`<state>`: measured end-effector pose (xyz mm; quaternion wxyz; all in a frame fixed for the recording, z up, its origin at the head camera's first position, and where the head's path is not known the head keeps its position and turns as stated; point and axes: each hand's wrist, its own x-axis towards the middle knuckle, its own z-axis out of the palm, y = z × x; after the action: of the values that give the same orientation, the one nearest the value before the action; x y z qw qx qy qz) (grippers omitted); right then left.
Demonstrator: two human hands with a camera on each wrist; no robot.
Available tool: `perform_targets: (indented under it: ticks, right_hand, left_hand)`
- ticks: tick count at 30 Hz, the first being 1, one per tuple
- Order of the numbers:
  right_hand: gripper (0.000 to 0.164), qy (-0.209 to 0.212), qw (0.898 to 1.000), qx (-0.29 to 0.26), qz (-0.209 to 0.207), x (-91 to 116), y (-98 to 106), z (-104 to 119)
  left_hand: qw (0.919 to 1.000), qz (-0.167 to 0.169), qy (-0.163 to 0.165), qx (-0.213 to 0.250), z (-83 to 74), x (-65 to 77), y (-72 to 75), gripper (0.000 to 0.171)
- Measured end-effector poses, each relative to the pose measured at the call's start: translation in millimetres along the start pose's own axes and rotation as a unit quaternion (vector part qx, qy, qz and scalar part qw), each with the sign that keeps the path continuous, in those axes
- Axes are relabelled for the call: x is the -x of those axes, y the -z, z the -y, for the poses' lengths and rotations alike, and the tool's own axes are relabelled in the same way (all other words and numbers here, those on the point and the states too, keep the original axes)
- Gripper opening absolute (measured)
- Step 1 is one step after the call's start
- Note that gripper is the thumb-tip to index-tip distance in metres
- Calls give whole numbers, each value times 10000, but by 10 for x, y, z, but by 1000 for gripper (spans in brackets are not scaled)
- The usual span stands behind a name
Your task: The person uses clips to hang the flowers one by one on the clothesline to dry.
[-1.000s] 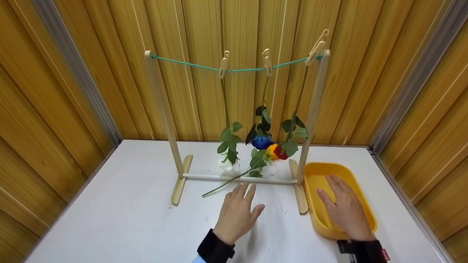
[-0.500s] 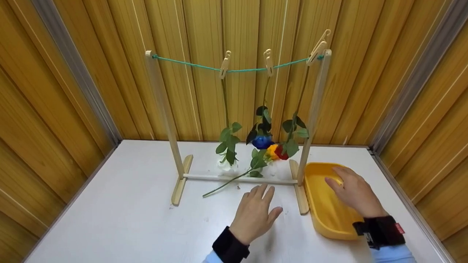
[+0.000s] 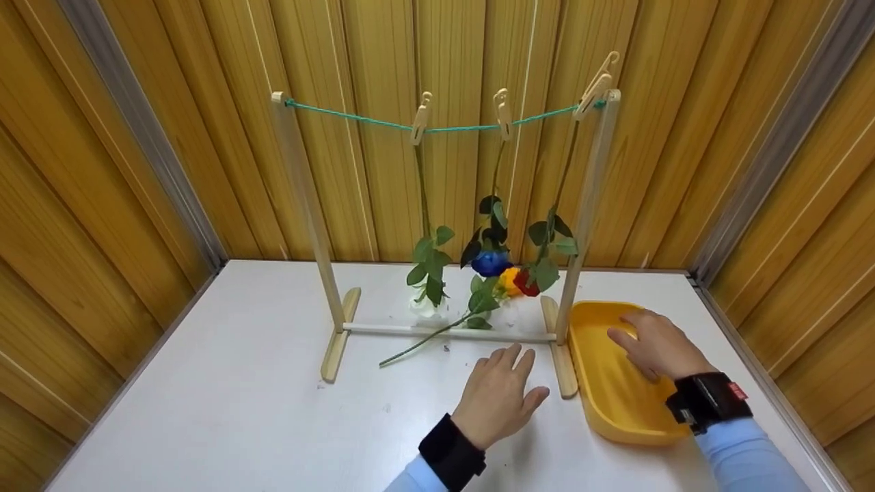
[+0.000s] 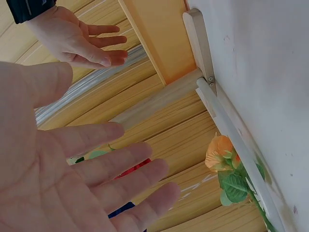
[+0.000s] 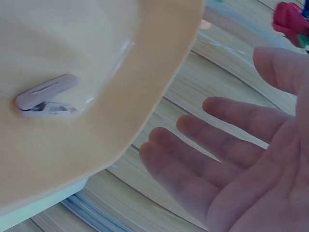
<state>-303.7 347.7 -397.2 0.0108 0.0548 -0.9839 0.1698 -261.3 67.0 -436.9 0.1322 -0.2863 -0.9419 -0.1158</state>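
Note:
My left hand [image 3: 500,396] hovers in front of the wooden stand, fingers spread and holding nothing. Over the yellow plastic basin [image 3: 598,410] is my right hand [image 3: 666,345], its fingers relaxed and bare. A single clothespin [image 5: 46,96] lies in the basin in the right wrist view; my hand hides it from the head view. A yellow artificial rose [image 3: 482,301] lies with its stem over the stand's bottom bar [image 3: 519,337]. White [image 3: 425,301], blue [image 3: 492,262] and red [image 3: 526,281] roses hang upside down from the green cord, each by a clothespin.
The stand's two posts [image 3: 307,205] rise from flat wooden feet [image 3: 333,352], with the cord [image 3: 355,118] tied between their tops. The basin sits against the right foot. Wood-patterned panels [image 3: 383,55] enclose the white table [image 3: 225,389] at the back and sides.
Both hands have shifted to the right. My right hand has also moved toward the far right side of the basin. The roses and stand have stayed put.

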Motion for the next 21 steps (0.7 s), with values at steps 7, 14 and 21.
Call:
perform_targets:
  ticks: [7,14,21]
  right_hand:
    - [60,-388,9969,156,662,-99,-51,-80]
    - [38,-175,9965,506,647,-172,-150,-179]
    - [16,-90,9958,591,698,-248,-253,-242]
  left_hand:
    - [9996,252,-110,-45,-143,-115,-24,58]
    - [9992,283,-260,-121,-244,-204,-99,59]
    - [9993,221,-274,-86,-272,-248,-182,55]
